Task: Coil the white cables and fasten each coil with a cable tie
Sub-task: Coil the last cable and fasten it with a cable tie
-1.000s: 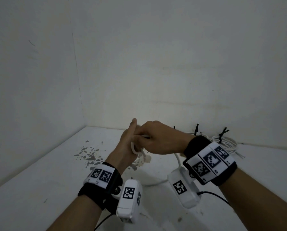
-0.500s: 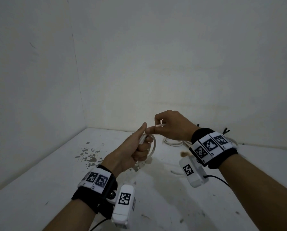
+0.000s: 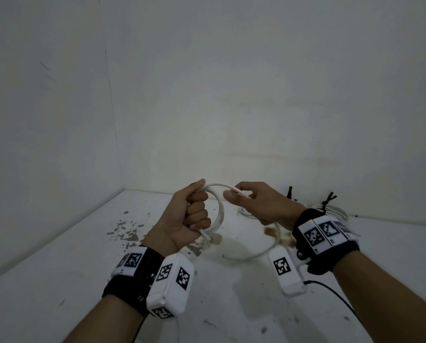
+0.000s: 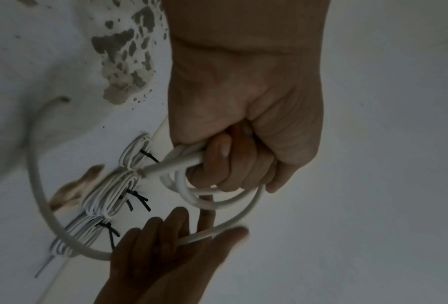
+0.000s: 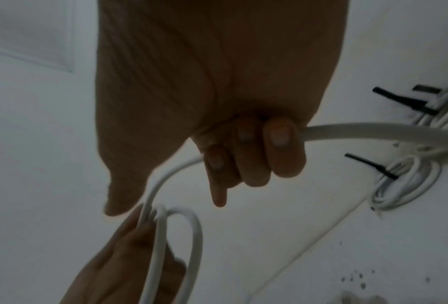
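White cable [image 3: 219, 211] looped in fisted left hand [image 3: 184, 219], right hand [image 3: 261, 204] pinching its free run, both raised above table [image 3: 58, 256].

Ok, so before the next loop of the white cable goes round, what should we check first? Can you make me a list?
1. Left hand grips the loops of the white cable: ok.
2. Right hand pinches the free run: ok.
3. Slack left to wind: ok, cable trails down onto the table.
4. Loops lying even: cannot tell, they overlap in the fist.
5. Free run clear of the finished coils: cannot tell, it arcs across them in the left wrist view.
6. Loose cable tie ready: cannot tell, black ties show only on finished coils.
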Demonstrator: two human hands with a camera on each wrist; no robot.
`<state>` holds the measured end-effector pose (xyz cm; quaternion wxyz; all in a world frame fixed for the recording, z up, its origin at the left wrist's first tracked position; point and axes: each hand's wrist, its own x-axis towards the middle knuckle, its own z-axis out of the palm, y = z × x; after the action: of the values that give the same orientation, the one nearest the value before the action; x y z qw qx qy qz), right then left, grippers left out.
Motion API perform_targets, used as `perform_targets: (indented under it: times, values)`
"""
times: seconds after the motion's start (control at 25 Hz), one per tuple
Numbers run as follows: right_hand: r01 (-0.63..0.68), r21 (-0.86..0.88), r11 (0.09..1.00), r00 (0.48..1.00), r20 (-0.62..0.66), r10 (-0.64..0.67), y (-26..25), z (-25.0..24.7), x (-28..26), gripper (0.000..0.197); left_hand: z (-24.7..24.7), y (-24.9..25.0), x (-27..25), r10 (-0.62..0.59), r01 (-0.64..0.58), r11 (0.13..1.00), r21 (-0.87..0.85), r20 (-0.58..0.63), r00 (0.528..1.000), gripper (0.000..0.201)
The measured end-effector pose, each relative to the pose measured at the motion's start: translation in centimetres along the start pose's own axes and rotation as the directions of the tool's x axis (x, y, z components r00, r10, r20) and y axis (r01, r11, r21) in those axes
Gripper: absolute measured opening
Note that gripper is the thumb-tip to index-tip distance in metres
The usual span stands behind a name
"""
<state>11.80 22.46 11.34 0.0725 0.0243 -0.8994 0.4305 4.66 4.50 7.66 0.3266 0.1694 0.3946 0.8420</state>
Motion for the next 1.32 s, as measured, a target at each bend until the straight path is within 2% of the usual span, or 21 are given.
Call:
perform_targets:
  times: [0.16,0.32,0.44,0.6,0.72,0.88,1.12,1.32]
  values:
    - [0.002,0.023,1.000,1.000,0.030,-0.003,-0.1,1.2,0.1,0.032,0.3,-0.4,-0.1,-0.005,0.004,1.000,0.029,0.045,0.999,0.048]
    - [0.056,-0.214,0.975,0.998,0.014,-0.054,-0.2,1.3,0.4,0.029,0.2,-0.2,0.2,-0.019,0.036,0.979,0.203,-0.084,0.996,0.047]
    - [0.028,-0.121,0.992,0.999,0.049,-0.022,-0.3,1.2,0.1,0.016,0.4,0.0,0.4,-0.021,0.057,0.969,0.240,-0.151,0.988,0.049]
    - [0.046,-0.061,0.997,0.995,0.095,-0.040,-0.5,1.1,0.1,0.009,0.3,0.2,0.5,0.013,0.035,0.979,0.203,-0.228,0.974,0.047]
    - [0.038,-0.035,0.999,0.992,0.118,-0.033,-0.1,1.0,0.3,0.012,0.4,0.1,0.7,0.010,0.042,0.980,0.197,-0.258,0.966,0.046]
    - [0.045,-0.027,0.999,0.993,0.109,-0.042,0.8,0.9,0.2,0.028,0.7,0.1,0.6,-0.009,0.069,0.972,0.226,-0.259,0.966,0.046]
    - [0.034,0.062,0.998,0.994,0.102,-0.040,2.3,0.9,0.2,0.016,0.7,-0.2,0.6,-0.025,0.076,0.976,0.202,-0.248,0.969,0.045]
    - [0.017,0.090,0.996,0.998,0.062,-0.022,3.3,0.7,0.1,0.020,1.0,-1.0,0.8,-0.024,0.064,0.986,0.151,-0.255,0.967,0.047]
